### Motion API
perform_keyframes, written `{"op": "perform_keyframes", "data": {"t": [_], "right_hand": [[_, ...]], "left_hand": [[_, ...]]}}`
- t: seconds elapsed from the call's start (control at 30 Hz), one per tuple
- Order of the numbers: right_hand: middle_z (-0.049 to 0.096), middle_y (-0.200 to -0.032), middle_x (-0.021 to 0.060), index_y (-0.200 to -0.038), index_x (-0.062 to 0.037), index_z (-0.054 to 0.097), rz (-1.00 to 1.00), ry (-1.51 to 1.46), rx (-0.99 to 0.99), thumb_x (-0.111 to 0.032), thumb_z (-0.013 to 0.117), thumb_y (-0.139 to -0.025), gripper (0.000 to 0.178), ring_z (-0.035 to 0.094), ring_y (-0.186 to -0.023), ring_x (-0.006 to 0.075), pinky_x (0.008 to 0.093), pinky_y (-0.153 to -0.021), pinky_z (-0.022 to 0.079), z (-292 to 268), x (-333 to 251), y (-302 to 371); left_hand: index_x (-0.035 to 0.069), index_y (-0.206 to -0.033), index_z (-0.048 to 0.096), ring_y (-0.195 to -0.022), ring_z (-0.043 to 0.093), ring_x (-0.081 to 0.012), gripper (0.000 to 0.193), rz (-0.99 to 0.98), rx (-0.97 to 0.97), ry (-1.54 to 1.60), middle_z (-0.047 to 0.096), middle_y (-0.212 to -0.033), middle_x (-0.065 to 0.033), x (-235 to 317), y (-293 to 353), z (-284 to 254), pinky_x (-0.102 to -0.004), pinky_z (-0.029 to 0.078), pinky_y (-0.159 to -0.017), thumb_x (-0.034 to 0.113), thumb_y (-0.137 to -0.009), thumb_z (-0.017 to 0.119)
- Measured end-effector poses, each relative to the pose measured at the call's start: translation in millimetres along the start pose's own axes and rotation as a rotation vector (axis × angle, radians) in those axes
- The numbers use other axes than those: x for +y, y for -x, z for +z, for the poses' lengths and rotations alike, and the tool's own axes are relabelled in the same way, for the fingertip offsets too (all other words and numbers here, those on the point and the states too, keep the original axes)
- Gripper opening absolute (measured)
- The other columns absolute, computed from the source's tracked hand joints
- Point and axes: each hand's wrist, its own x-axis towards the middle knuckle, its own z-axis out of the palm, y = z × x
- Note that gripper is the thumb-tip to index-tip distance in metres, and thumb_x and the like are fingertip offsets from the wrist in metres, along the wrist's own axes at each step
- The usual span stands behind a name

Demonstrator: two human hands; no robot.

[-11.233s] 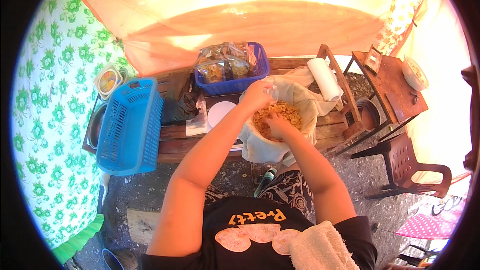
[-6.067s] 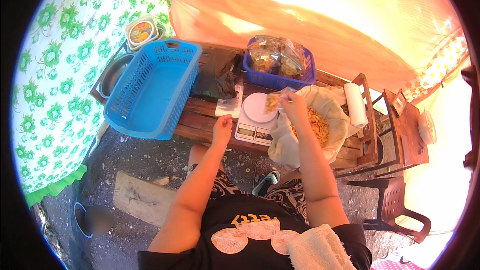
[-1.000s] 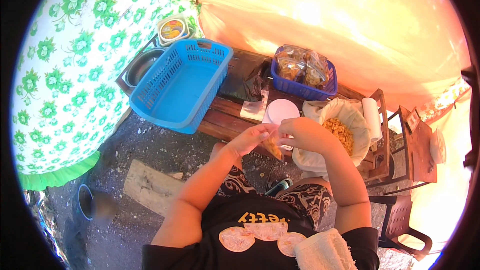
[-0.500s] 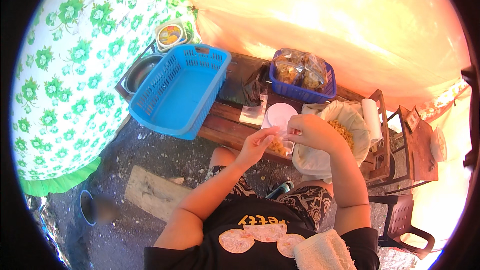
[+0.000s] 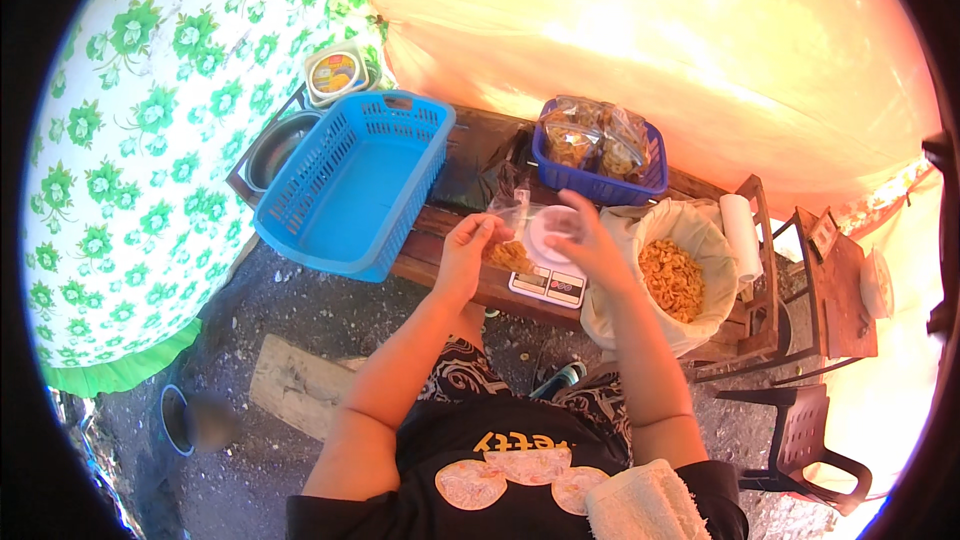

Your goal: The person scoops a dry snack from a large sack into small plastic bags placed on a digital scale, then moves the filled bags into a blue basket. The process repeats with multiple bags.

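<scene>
My left hand (image 5: 468, 252) pinches the top of a clear plastic bag (image 5: 511, 257) with orange-yellow snack pieces in it. The bag hangs just left of a white kitchen scale (image 5: 548, 286), whose round pan is partly behind my right hand (image 5: 592, 245). That hand is raised over the scale with its fingers apart and nothing visible in it. Close by on the right, a lined basket (image 5: 625, 300) holds a heap of the same kind of curled snack pieces (image 5: 672, 280).
An unfilled light blue basket (image 5: 350, 185) sits on the bench's left, beside a metal basin (image 5: 280, 150) and a lidded tub (image 5: 335, 73). Filled clear bags stand in a dark blue basket (image 5: 600, 185) at the back. A white roll (image 5: 740, 237) and plastic chair (image 5: 800, 445) are rightward.
My hands have moved apart. The left carries the bag leftward off the front of the scale, uncovering its panel; the right has let go and opened.
</scene>
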Motion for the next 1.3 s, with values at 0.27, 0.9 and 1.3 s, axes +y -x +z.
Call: {"op": "perform_keyframes", "data": {"t": [0.27, 0.9, 1.3], "right_hand": [[0.065, -0.085, -0.0001, -0.098, -0.0007, 0.068, 0.223, -0.108, -0.066, -0.022, 0.063, -0.091, 0.023, 0.056, -0.075, 0.0065, 0.0227, -0.068, 0.045, 56, 77, -21], [0.069, -0.089, 0.0064, -0.096, -0.001, 0.071, 0.093, 0.189, -0.057, -0.018, 0.067, -0.086, 0.02, 0.061, -0.081, 0.0117, 0.0276, -0.075, 0.048, 71, 127, -39], [0.069, -0.088, 0.0141, -0.097, -0.0042, 0.067, 0.227, 0.454, -0.047, -0.019, 0.065, -0.084, 0.021, 0.066, -0.083, 0.027, 0.0347, -0.073, 0.05, 95, 165, 7]], "left_hand": [[0.004, -0.098, 0.063, -0.084, 0.06, -0.0088, 0.014, -0.034, 0.142, -0.088, 0.066, -0.091, -0.0031, 8, -14, -28, -0.0231, 0.046, -0.077, 0.016, -0.094, 0.058], [0.001, -0.104, 0.066, -0.092, 0.059, -0.0123, 0.024, -0.006, 0.094, -0.427, 0.068, -0.097, -0.0047, -56, -35, -108, -0.0276, 0.045, -0.084, 0.021, -0.092, 0.062], [0.0, -0.107, 0.062, -0.095, 0.061, -0.0203, 0.025, -0.053, 0.276, -0.793, 0.066, -0.103, -0.0116, -92, 18, -136, -0.0336, 0.047, -0.084, 0.014, -0.086, 0.064]]}}
